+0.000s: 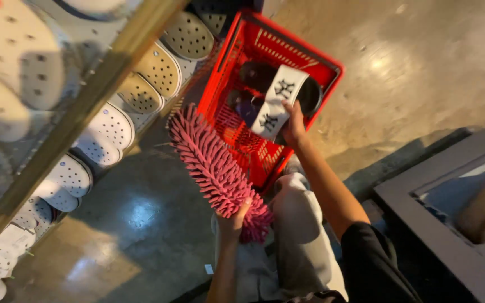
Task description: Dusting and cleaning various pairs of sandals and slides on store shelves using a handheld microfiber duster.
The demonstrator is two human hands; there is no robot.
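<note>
Shopping basket (326, 70), red plastic, sits on the concrete floor (411, 73) in the upper middle of the frame. Inside it lie dark items, too dim to identify. Over them, the right hand (294, 124) is closed around a white headband (276, 102) with black markings. Below centre, the left hand (232, 220) grips a pink chenille duster mop head (211, 163), which slants toward the basket's left wall. Pale perforated clogs (158, 70) line the shelf (85, 101) at the left.
</note>
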